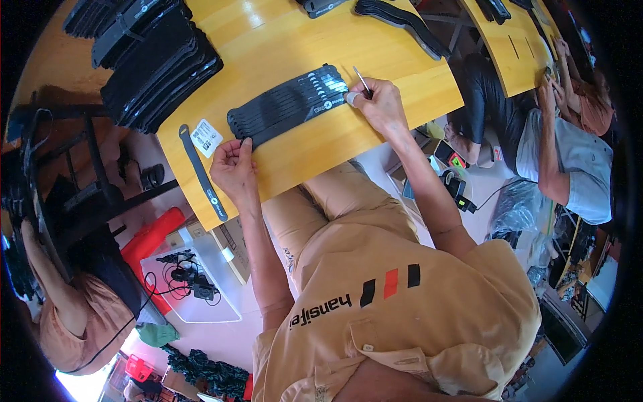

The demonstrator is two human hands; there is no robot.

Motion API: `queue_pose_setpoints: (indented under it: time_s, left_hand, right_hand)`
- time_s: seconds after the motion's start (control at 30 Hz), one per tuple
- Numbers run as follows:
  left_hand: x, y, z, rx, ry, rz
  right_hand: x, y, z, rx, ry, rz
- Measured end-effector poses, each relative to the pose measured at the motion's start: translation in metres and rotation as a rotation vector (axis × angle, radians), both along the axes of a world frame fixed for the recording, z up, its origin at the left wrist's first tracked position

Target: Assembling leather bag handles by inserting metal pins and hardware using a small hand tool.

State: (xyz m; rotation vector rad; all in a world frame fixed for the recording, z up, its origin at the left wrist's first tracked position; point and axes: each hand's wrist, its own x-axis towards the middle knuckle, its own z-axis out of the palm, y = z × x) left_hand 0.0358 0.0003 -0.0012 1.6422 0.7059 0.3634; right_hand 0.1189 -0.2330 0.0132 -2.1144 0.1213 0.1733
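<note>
A row of black hook-and-loop straps (278,106) with white print lies fanned side by side on the yellow table (301,157). At its near left end, my left hand (234,167) is closed, thumb and fingers pinching a strap end. My right hand (382,110) is closed at the row's right end and holds a slim pointed tool (362,79) with a silvery tip; its exact kind is unclear. Something pale covers part of my right thumb. Left of my left hand lie a single black strap (201,171) and a white printed label (206,137).
Stacks of black strap bundles (161,74) fill the table's far left corner. More black straps (402,23) lie at the far right. A clear bin (194,285) with black cables stands on the floor at left. People sit on both sides; a dark metal frame (100,161) is at left.
</note>
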Motion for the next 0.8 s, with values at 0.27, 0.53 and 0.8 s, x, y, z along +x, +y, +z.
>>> queue_pose_setpoints:
  time_s: [0.27, 0.53, 0.8]
  left_hand:
    - [0.0006, 0.0012, -0.0029, 0.013, -0.011, -0.009]
    - [0.0010, 0.0022, -0.0057, 0.056, -0.008, -0.011]
    - [0.0032, -0.0019, -0.0029, 0.071, 0.004, -0.017]
  right_hand:
    - [0.0011, 0.0005, -0.0064, -0.026, -0.041, 0.000]
    - [0.0019, 0.0010, -0.0057, -0.092, -0.059, 0.007]
    - [0.0028, -0.0001, 0.0003, -0.136, -0.037, 0.001]
